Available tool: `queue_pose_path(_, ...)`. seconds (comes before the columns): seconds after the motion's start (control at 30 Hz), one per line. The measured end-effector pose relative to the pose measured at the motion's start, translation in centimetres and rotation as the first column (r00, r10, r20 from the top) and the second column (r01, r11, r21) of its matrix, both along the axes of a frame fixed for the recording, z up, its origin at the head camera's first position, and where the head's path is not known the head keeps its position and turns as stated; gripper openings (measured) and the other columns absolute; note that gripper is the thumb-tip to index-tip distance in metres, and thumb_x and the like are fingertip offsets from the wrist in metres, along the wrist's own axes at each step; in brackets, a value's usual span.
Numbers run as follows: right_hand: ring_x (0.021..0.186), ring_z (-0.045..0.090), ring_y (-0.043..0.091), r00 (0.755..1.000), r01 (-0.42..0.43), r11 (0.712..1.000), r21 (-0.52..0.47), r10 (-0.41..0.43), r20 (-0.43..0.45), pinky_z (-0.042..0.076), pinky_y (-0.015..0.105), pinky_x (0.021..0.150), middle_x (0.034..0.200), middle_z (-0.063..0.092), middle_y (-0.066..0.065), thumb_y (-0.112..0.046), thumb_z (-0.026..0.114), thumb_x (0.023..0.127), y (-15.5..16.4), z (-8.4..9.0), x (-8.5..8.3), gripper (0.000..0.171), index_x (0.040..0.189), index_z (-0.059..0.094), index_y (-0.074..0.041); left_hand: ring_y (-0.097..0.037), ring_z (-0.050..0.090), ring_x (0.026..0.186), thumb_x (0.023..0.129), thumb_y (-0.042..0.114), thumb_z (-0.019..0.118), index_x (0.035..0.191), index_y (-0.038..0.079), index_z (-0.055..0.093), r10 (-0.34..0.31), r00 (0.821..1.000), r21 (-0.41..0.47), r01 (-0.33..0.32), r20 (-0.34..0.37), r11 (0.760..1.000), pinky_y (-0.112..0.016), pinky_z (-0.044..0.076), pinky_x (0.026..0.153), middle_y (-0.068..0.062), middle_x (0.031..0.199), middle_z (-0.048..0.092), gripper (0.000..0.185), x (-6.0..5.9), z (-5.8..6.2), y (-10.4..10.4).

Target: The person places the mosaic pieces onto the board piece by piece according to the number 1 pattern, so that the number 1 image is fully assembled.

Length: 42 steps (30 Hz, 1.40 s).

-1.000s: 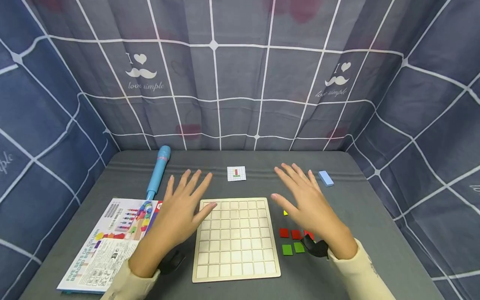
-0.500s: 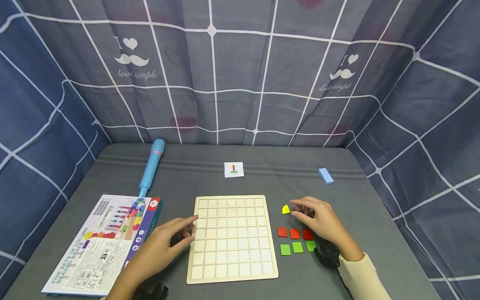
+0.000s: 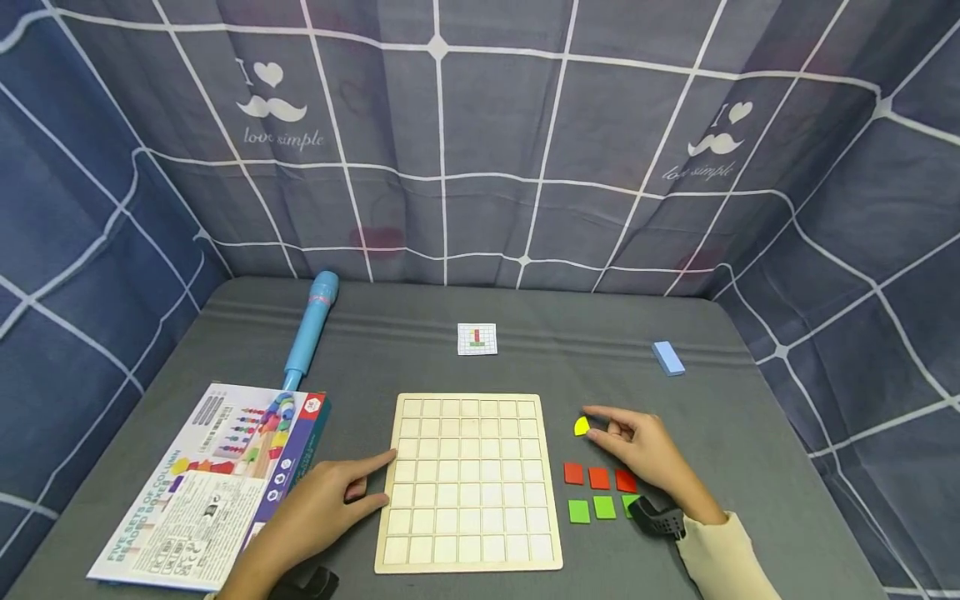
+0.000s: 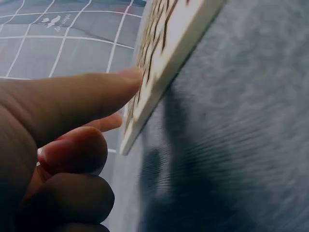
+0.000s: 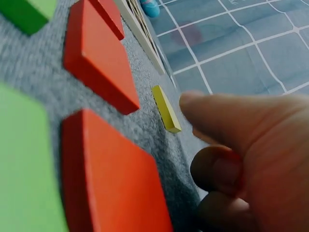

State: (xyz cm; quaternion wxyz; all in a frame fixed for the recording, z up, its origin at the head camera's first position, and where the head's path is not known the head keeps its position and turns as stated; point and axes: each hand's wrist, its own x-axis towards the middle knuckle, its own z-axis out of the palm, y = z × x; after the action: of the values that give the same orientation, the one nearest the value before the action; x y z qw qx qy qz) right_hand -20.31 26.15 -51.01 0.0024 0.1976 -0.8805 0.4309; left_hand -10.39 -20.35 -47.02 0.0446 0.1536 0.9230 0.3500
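Observation:
A light wooden board [image 3: 468,483] with a grid of square recesses lies flat in the head view. At its left edge is my left hand [image 3: 318,508], thumb and index finger extended to the rim, the other fingers curled under. In the left wrist view the thumb [image 4: 111,89] overlaps the board's side [image 4: 166,67]. My right hand [image 3: 637,446] is over the right side of the table, index finger and thumb spread around a small yellow quarter-round piece [image 3: 581,426]. The right wrist view shows this yellow piece [image 5: 165,110] lying on the cloth, with the thumb tip just short of it.
Red square tiles [image 3: 598,478] and green square tiles [image 3: 603,507] lie in two rows beside the board. Behind are a small pattern card [image 3: 477,339] and a light blue block [image 3: 668,358]. A printed box [image 3: 202,492] and a blue microphone-shaped object [image 3: 311,325] lie left.
Both hands have come down from above the table, the left to the board's left edge, the right to the yellow piece. Over the last half second, the right fingers have closed in nearer to it.

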Motion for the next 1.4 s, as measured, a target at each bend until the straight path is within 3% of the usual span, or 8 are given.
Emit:
queue_pose_path(0.3,0.048,0.038,0.004,0.999,0.050,0.996,0.071,-0.049,-0.024,0.033,0.023,0.048,0.057,0.044,-0.012,-0.024,0.081,0.091,-0.3,-0.1,0.0,0.029,0.119,0.076,-0.022,0.001,0.027,0.053,0.091,0.029,0.079,0.139,0.017,0.066,0.001,0.999,0.010,-0.002,0.048,1.000,-0.019,0.026,0.051,0.017,0.060,0.034,0.050,0.1,-0.5,0.1)
queue_pose_path(0.57,0.046,0.038,0.004,0.995,0.070,0.989,0.130,-0.061,-0.072,0.032,0.023,0.047,0.056,0.044,-0.014,-0.025,0.080,0.091,-0.5,0.0,0.2,0.023,0.114,0.077,-0.025,0.002,0.027,0.053,0.089,0.028,0.081,0.135,0.016,0.069,-0.002,1.000,-0.013,0.002,0.013,1.000,-0.021,0.027,0.051,0.018,0.059,0.034,0.049,-0.4,-0.5,0.1)
queue_pose_path(0.77,0.047,0.039,0.004,0.994,0.074,0.987,0.140,-0.062,-0.093,0.032,0.023,0.047,0.058,0.045,-0.013,-0.029,0.079,0.092,-0.6,-0.2,0.3,0.022,0.113,0.077,-0.023,0.003,0.030,0.052,0.089,0.028,0.081,0.133,0.014,0.070,-0.007,1.000,-0.024,0.007,-0.004,1.000,-0.020,0.029,0.050,0.018,0.058,0.036,0.047,0.0,-0.7,0.2)
queue_pose_path(1.07,0.048,0.038,0.005,0.995,0.085,0.995,0.052,-0.082,-0.054,0.032,0.023,0.048,0.061,0.047,-0.009,-0.026,0.079,0.092,-0.1,-0.3,0.5,0.021,0.113,0.077,-0.023,0.003,0.030,0.049,0.090,0.030,0.080,0.134,0.015,0.069,-0.005,1.000,-0.052,0.005,0.000,0.999,-0.020,0.028,0.047,0.018,0.055,0.035,0.048,0.3,-0.7,0.3)
queue_pose_path(1.4,0.050,0.038,0.005,0.993,0.101,0.994,0.039,-0.098,-0.070,0.033,0.024,0.049,0.063,0.048,-0.008,-0.027,0.080,0.091,-0.8,1.5,0.6,0.022,0.112,0.077,-0.022,0.003,0.029,0.049,0.089,0.032,0.080,0.134,0.017,0.070,0.005,1.000,-0.056,-0.005,0.001,0.998,-0.020,0.026,0.047,0.018,0.055,0.035,0.048,0.2,-0.8,0.3)
